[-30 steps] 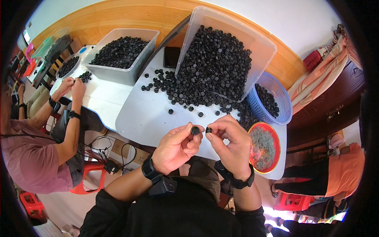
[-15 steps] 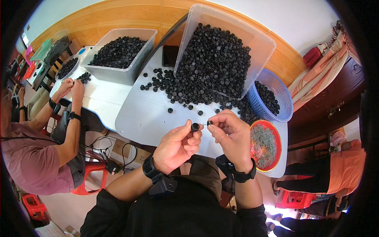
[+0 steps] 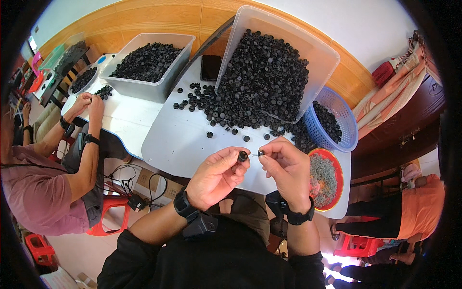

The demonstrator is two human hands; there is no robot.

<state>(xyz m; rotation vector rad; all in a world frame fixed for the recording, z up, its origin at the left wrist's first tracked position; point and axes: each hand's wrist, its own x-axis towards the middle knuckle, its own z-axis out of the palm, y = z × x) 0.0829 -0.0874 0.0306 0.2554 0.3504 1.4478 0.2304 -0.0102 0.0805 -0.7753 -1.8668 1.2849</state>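
Above the near edge of the white table, my left hand (image 3: 214, 173) is closed, pinching a round black cap (image 3: 242, 156) between thumb and fingers. To its right, my right hand (image 3: 291, 168) is closed on a smaller black cap piece (image 3: 261, 152). A thin silvery piece (image 3: 255, 155) spans the gap between the two; it is too small to tell whether it is a spring or a screw. Beyond my hands, loose black caps (image 3: 210, 135) spill over the table from a clear plastic bin (image 3: 323, 60) tipped toward me.
A blue basket (image 3: 352, 130) of black parts and a red bowl (image 3: 340, 185) of fine silvery pieces stand at right. A phone (image 3: 211, 67) lies behind the pile. At left, a co-worker (image 3: 43, 192) handles parts beside another bin (image 3: 166, 89). Cables (image 3: 126, 178) lie below.
The right hand has drawn slightly right, widening the gap to the left hand's cap and showing more of the silvery piece. The left hand has shifted slightly right.
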